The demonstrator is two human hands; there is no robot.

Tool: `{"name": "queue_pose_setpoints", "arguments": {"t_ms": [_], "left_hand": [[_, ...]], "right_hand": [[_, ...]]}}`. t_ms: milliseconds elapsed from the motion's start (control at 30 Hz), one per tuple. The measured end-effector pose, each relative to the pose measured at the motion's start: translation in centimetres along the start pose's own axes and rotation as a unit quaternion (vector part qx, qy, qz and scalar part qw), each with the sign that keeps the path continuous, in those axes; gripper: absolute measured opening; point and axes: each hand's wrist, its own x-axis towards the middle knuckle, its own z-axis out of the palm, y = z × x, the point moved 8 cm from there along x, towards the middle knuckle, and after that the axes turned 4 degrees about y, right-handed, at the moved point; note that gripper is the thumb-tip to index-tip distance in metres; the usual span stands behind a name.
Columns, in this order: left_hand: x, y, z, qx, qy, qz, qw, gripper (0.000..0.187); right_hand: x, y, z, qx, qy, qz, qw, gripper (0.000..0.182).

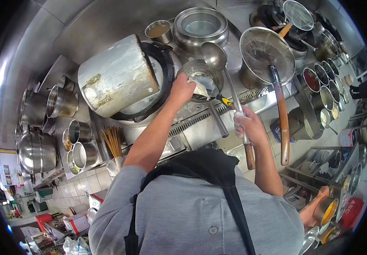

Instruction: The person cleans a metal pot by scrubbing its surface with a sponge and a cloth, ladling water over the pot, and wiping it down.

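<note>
Head camera view: the left fingers (182, 81) are curled, pinching a whitish, cloth-like piece (201, 89) over the perforated strainer (212, 73). The right fingers (238, 119) are closed around the metal shaft of the ladle (214, 56); the yellow-and-black handle (224, 101) extends from the white piece toward this grip. Whether the right fingers also touch that handle cannot be told.

The left hand (184, 88) is positioned above the cooktop, just beside the dark rim (167, 95) under the tilted large pot (117, 76). This pot bounds the left side of the working area. The right hand (250, 123) is positioned outward of the front edge of the cooktop (196, 124), on the body side.

The ladle bowl overlaps the strainer's far rim. The strainer handle (218, 120) projects past the front edge, between the forearms. Right of the ladle shaft, an open gap extends to the wooden handle (284, 127) of the mesh sieve (267, 53). Beyond the strainer, the round steel pot (201, 39) bounds the far side.
</note>
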Motion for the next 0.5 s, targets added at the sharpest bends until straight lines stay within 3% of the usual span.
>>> {"name": "queue_pose_setpoints", "arguments": {"t_ms": [100, 233, 367, 433, 500], "left_hand": [[-3.2, 0.3, -3.8, -0.056, 0.071, 0.026, 0.996, 0.036], [-9.7, -3.8, -9.4, -0.161, 0.087, -0.045, 0.982, 0.031], [-17.2, -10.7, -18.2, -0.203, 0.220, -0.022, 0.954, 0.024], [-20.9, -13.2, -25.2, -0.165, 0.355, 0.010, 0.920, 0.018], [-23.7, -11.6, -32.4, -0.155, 0.472, 0.023, 0.868, 0.015]], "right_hand": [[1.1, 1.8, 0.7, 0.013, -0.007, -0.007, 1.000, 0.042], [0.3, 2.9, 3.4, -0.027, -0.029, -0.004, 0.999, 0.042], [-1.0, 4.2, 5.3, -0.001, -0.053, 0.022, 0.998, 0.041], [-1.4, 4.5, 6.1, -0.004, -0.055, 0.016, 0.998, 0.040], [-1.9, 4.7, 6.8, -0.003, -0.051, 0.011, 0.999, 0.041]]}}
